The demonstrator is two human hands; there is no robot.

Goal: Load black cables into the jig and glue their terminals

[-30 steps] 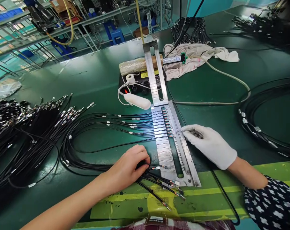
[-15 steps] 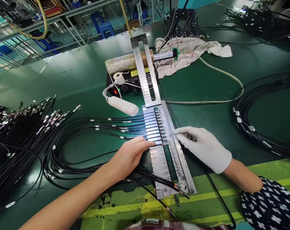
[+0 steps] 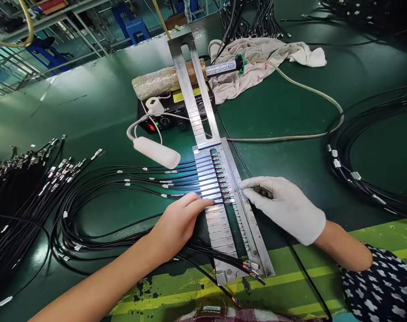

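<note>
A slotted metal fixture (image 3: 220, 223) lies on the green table, with several black cables (image 3: 183, 170) laid side by side across its upper half. Their stripped ends sit in the row of slots. My bare left hand (image 3: 181, 219) pinches the lowest of these cables at the fixture's left part. Gloved in white, my right hand (image 3: 284, 205) rests its fingertips against the fixture's right rail, fingers curled together; whether anything is between them is hidden. Loose cable ends (image 3: 252, 267) lie over the fixture's lower end. A slotted metal frame (image 3: 186, 85) stands out from its far end.
Behind the frame is a black control box (image 3: 163, 117) with a wrapped roll and a syringe (image 3: 223, 68). A white cylinder (image 3: 156, 152) lies nearby. Cable bundles are at left (image 3: 18, 214) and right (image 3: 337, 165). A cloth (image 3: 237, 85) lies at the back.
The camera view has shifted slightly, moving the fixture and table items left in the picture. Both hands keep nearly the same places at the fixture.
</note>
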